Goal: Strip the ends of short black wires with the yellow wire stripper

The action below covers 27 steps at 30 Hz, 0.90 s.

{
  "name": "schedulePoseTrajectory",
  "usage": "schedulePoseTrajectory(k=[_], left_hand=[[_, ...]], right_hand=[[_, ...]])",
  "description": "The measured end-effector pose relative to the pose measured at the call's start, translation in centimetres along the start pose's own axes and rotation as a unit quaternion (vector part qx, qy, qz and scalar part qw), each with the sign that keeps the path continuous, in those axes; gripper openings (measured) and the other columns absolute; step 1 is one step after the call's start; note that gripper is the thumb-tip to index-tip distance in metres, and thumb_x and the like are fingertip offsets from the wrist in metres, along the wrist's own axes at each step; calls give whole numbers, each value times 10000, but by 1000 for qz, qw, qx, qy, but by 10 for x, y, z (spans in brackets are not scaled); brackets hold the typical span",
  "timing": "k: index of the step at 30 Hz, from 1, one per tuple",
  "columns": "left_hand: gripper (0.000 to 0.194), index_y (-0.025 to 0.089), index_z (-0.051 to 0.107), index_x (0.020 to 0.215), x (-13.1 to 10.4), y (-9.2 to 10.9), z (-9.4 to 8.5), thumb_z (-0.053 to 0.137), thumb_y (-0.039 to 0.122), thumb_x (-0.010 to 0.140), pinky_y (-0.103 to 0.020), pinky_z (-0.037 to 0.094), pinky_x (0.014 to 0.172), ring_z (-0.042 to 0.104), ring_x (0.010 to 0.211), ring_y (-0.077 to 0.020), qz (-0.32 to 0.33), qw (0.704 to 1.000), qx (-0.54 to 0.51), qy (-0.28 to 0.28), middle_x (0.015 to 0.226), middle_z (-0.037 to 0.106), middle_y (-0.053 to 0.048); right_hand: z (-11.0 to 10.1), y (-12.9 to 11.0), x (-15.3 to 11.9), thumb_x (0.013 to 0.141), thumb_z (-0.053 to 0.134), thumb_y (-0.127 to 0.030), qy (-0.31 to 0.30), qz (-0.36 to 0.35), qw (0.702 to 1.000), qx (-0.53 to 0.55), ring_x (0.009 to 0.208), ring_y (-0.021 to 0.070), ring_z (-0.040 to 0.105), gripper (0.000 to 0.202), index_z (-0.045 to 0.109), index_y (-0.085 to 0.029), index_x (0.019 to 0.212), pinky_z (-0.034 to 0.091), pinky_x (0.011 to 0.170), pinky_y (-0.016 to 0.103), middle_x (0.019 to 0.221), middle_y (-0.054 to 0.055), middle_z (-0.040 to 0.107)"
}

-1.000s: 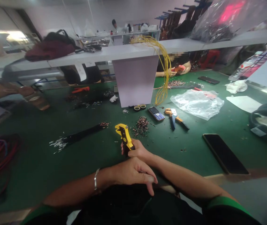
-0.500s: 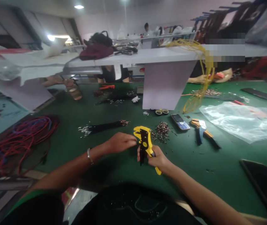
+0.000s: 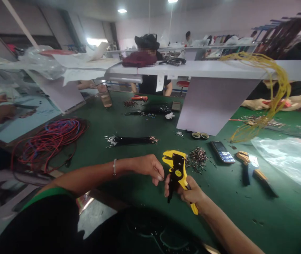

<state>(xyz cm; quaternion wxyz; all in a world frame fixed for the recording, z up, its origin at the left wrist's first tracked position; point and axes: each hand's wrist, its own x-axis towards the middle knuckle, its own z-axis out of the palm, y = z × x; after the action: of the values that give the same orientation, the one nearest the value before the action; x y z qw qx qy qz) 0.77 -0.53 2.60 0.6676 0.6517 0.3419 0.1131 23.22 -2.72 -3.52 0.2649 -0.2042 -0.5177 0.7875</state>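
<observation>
My right hand (image 3: 192,192) is wrapped round a yellow and black wire stripper (image 3: 179,169), its jaws tilted up and to the left. Just left of the tool is my left hand (image 3: 149,167), fingers pinched together and pointing down toward the stripper's black handle. Whatever those fingertips hold, if anything, is too small to make out. A bundle of short black wires (image 3: 133,140) with bared ends lies beyond my left hand. Behind the stripper is a pile of small dark and coppery cuttings (image 3: 198,158).
Right of the pile lie a keypad phone (image 3: 223,152), a second orange and blue stripper (image 3: 253,169) and a clear plastic bag (image 3: 288,158). Coiled red and blue wires (image 3: 52,141) are at the left. A raised white shelf (image 3: 205,72) crosses the table; co-workers' hands show beyond it.
The view has swung left, so things sit further right in the picture. My left hand's pinched fingers now point more downward, beside the tool. My right hand keeps its grip on the wire stripper.
</observation>
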Motion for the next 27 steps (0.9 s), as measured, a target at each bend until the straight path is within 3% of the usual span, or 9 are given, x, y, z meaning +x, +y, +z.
schedulePoseTrajectory(k=[3, 6, 11, 13, 21, 27], left_hand=[[130, 153, 738, 746, -1, 1, 3, 757, 271, 695, -235, 512, 635, 643, 568, -126, -6, 999, -30, -25, 588, 691, -16], [134, 148, 739, 731, 1, -5, 4, 771, 267, 681, -227, 509, 621, 635, 551, -122, 10, 999, -36, -21, 572, 685, -13], [54, 147, 732, 722, 5, -16, 4, 751, 184, 687, -196, 492, 603, 621, 526, -97, 32, 997, -32, 69, 547, 676, 4], [43, 144, 733, 728, 5, -18, 3, 743, 161, 690, -196, 494, 605, 624, 527, -98, 38, 996, -34, 79, 545, 676, 5], [86, 124, 747, 728, -2, -17, 2, 754, 79, 656, -221, 539, 654, 672, 578, -133, 45, 997, -58, -3, 611, 706, -14], [116, 139, 747, 661, 1, -19, -2, 804, 72, 585, -208, 540, 630, 675, 570, -140, 71, 997, -23, 8, 629, 709, -3]], right_hand=[[-1, 1, -3, 398, 430, -51, -46, 19, 999, -1, 735, 264, 669, 595, 641, -125, 950, 500, 707, 384, 775, 70, 705], [3, 0, -6, 392, 431, -53, -27, 31, 999, 1, 751, 267, 659, 565, 647, -141, 906, 493, 672, 361, 774, 68, 697], [9, -2, -8, 368, 431, -61, 1, 28, 999, 47, 722, 241, 640, 563, 653, -162, 875, 496, 698, 373, 817, 59, 683], [11, -4, -8, 362, 431, -65, 7, 37, 998, 59, 724, 245, 638, 576, 657, -157, 885, 496, 714, 388, 812, 61, 676], [9, -7, -12, 396, 478, -108, -8, 98, 994, 48, 753, 284, 626, 491, 631, -172, 858, 485, 720, 436, 778, 80, 644], [2, -2, -17, 430, 549, -142, 14, 142, 989, -40, 720, 344, 608, 407, 622, -266, 811, 459, 669, 494, 716, 92, 600]])
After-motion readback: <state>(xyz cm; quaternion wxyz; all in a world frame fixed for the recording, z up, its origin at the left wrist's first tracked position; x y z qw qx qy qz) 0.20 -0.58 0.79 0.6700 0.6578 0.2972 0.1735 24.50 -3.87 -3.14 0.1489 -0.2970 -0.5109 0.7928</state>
